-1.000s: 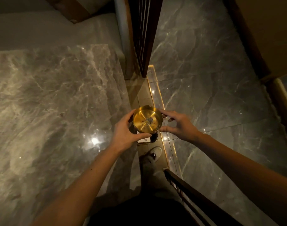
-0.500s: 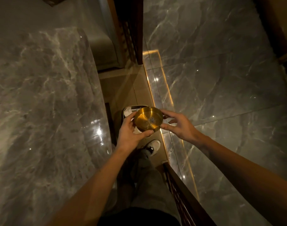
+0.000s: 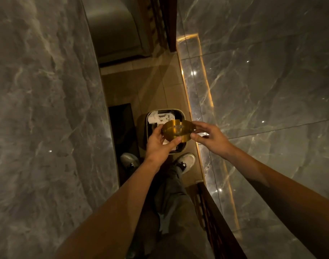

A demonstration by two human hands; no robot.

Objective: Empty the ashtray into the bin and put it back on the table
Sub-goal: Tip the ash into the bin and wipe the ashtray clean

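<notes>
Dim, warm light here, and glossy grey marble table (image 3: 38, 128) fills everything left of the bin (image 3: 183, 116), with a second marble slab (image 3: 272, 90) to its right, edged by a glowing amber strip. The bin stands on tan floor tiles (image 3: 152, 90) in the gap between them, two sneakers just below it. Inside the bin: a dark liner and crumpled white paper. Right above its opening, the brass ashtray (image 3: 175, 130) is tipped away, a little ash inside. Left hand (image 3: 158, 144) grips its near rim, thumb and fingers closed on it; right hand (image 3: 208, 137) pinches the opposite rim.
</notes>
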